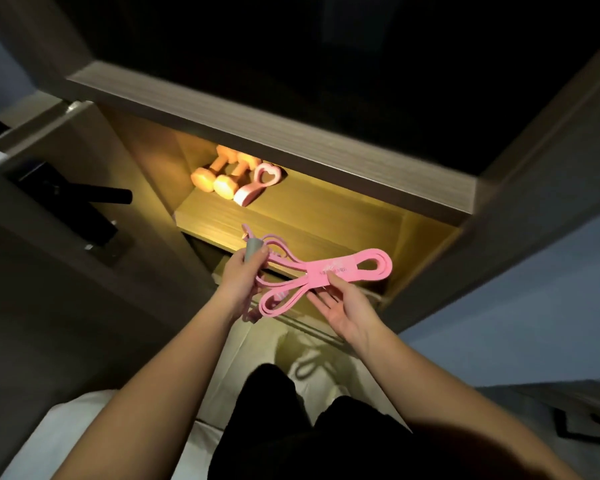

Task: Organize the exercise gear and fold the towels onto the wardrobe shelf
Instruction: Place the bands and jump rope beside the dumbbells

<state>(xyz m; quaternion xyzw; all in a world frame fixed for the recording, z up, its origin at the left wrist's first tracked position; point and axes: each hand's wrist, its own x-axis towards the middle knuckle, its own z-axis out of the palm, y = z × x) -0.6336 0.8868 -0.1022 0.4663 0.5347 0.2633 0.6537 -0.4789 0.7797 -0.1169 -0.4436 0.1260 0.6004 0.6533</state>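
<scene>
While the left hand (242,276) grips a grey handle (252,249) and the right hand (343,306) pinches the coiled pink band (355,270) under its thumb, just before the lit shelf (326,221), lay the loops flat beside the dumbbells (219,178). The band's print is too blurred to read.

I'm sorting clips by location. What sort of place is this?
Probably a bedroom, in front of an open built-in wardrobe. Its lit wooden shelf holds orange dumbbells, a black door handle shows on the left, and white bedding lies at bottom left.
</scene>
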